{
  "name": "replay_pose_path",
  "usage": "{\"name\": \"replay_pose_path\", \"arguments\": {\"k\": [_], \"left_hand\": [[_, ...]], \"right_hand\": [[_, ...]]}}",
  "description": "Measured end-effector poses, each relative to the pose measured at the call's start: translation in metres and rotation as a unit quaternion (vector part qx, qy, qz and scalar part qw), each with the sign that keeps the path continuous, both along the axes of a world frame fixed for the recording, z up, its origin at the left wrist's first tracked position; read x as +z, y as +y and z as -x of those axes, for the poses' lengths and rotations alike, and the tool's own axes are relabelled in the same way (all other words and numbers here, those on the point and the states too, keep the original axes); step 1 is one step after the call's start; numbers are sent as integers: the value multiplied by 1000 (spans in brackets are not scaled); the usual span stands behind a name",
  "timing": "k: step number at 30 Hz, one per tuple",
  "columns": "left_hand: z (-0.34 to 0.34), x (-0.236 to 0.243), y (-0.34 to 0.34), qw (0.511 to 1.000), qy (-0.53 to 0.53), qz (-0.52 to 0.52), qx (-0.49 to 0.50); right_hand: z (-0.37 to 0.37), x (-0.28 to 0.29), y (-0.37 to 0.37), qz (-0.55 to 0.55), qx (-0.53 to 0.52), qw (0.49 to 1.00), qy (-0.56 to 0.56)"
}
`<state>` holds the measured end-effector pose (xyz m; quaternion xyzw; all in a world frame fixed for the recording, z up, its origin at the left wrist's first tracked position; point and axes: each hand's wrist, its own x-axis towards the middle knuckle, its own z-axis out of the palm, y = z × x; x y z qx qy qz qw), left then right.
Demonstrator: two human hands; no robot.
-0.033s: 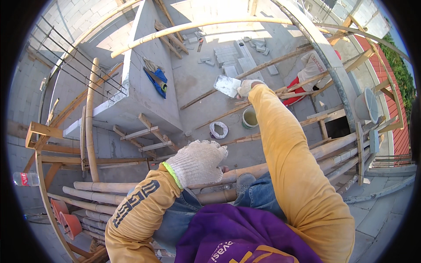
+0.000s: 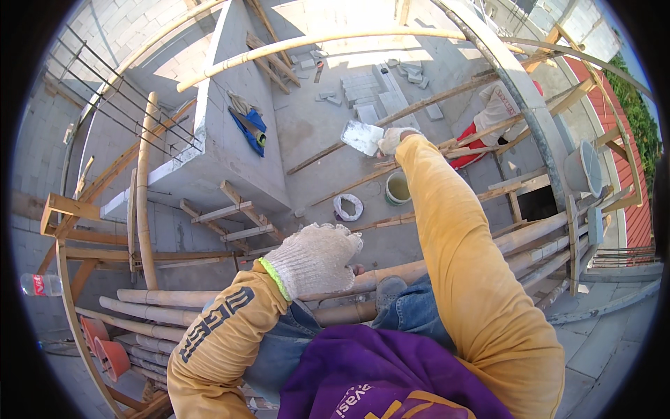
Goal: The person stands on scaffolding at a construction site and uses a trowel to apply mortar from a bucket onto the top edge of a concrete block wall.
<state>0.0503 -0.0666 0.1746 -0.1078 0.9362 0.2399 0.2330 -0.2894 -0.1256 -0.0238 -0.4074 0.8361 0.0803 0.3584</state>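
Note:
In a knitted off-white glove, my right hand (image 2: pixel 395 140) is stretched far forward, closed on a trowel (image 2: pixel 362 137) with a broad, pale, squarish metal blade. The blade hangs in the air above the floor below. My left hand (image 2: pixel 315 260), gloved alike with a lime cuff, is held in front of my lap. Its fingers are curled, a bare fingertip shows at the glove's end, and the palm side is hidden. Below my right forearm are a bucket (image 2: pixel 398 188) with greyish contents and an open white sack (image 2: pixel 347 207).
Bamboo poles (image 2: pixel 171 298) run under my legs, high above the floor. A block wall (image 2: pixel 241 119) stands left, with steel rods (image 2: pixel 125 94) jutting out. Another person (image 2: pixel 488 119) crouches at right, near a grey bucket (image 2: pixel 583 167). Grey blocks (image 2: pixel 363 91) lie on the floor ahead.

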Motion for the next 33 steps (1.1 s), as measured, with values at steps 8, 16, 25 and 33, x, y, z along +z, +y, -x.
{"name": "replay_pose_path", "arguments": {"k": [8, 16, 25, 33], "left_hand": [[0, -2, -1, 1000, 29, -3, -4], [-1, -6, -1, 1000, 27, 7, -6], [0, -3, 0, 1000, 31, -1, -2], [-1, -1, 2, 999, 54, 1, -3]], "right_hand": [[7, -4, 3, -1, 24, 999, 25], [6, -6, 1, 4, 19, 1000, 22], [-1, 5, 5, 13, 20, 999, 23], [7, 6, -1, -21, -17, 1000, -16]]}}
